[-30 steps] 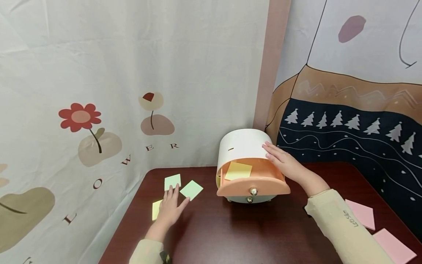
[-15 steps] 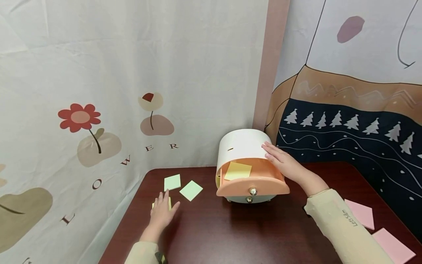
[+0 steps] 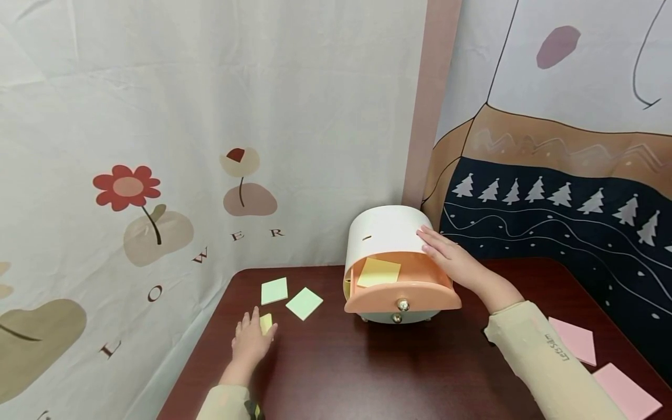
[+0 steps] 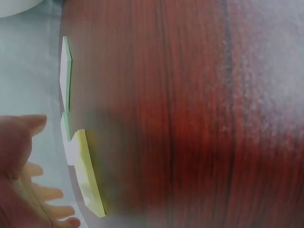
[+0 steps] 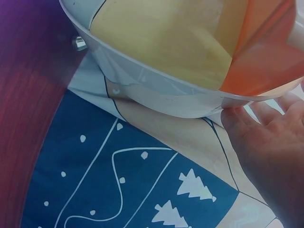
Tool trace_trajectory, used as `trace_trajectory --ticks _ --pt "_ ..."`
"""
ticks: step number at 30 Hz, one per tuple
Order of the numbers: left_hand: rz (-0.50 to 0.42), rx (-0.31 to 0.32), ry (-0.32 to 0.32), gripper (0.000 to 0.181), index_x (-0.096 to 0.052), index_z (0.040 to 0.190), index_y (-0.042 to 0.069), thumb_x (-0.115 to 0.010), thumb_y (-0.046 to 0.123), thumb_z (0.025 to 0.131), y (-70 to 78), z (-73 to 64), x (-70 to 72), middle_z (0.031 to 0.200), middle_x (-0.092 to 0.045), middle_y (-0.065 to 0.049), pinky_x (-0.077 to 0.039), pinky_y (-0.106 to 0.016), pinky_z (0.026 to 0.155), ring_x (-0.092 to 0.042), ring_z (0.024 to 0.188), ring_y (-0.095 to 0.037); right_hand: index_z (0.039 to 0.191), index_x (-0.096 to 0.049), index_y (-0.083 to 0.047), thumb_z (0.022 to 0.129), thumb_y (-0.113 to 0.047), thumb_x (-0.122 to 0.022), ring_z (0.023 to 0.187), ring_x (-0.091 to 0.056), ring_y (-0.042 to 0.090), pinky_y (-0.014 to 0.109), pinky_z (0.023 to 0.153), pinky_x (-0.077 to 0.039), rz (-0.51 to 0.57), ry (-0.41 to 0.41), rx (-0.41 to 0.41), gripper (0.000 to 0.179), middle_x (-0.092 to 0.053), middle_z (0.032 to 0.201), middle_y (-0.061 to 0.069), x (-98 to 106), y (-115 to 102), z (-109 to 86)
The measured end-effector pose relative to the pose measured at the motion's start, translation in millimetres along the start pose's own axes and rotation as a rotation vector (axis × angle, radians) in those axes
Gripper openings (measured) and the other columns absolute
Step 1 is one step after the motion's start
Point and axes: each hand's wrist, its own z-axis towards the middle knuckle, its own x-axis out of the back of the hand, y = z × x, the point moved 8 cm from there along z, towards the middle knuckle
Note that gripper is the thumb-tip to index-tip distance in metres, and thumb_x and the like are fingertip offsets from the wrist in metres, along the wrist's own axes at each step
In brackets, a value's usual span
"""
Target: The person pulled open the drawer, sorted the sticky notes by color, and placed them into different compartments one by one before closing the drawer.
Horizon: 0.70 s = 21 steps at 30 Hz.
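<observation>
While right hand (image 3: 458, 262) touches white box (image 3: 389, 228), left hand (image 3: 249, 341) near yellow notepad (image 3: 266, 322).

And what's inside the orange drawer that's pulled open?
A yellow paper square shows inside the orange drawer; anything under the square or low behind the drawer's front is covered.
</observation>
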Motion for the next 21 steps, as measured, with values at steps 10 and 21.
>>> trace_trajectory --ticks 10,21 --pt "-0.017 0.139 0.029 0.083 -0.022 0.142 -0.014 -0.057 0.04 0.09 -15.4 -3.4 2.6 0.136 -0.029 -0.041 -0.04 -0.067 0.086 -0.031 0.119 -0.06 0.15 -0.028 -0.016 0.102 -0.045 -0.032 0.145 -0.012 0.037 0.065 0.11 -0.014 0.002 -0.001 0.003 0.057 -0.014 0.159 0.008 -0.1 1.3 0.0" --pt "0.033 0.239 -0.001 0.099 -0.024 0.134 -0.025 -0.058 0.054 0.084 -22.0 -7.8 1.8 0.121 -0.03 -0.045 -0.045 -0.06 0.076 -0.034 0.108 -0.058 0.15 -0.028 -0.016 0.101 -0.047 -0.031 0.145 -0.012 0.037 0.065 0.109 -0.014 -0.006 0.0 0.0 0.058 -0.014 0.159 0.007 -0.4 1.3 -0.2"
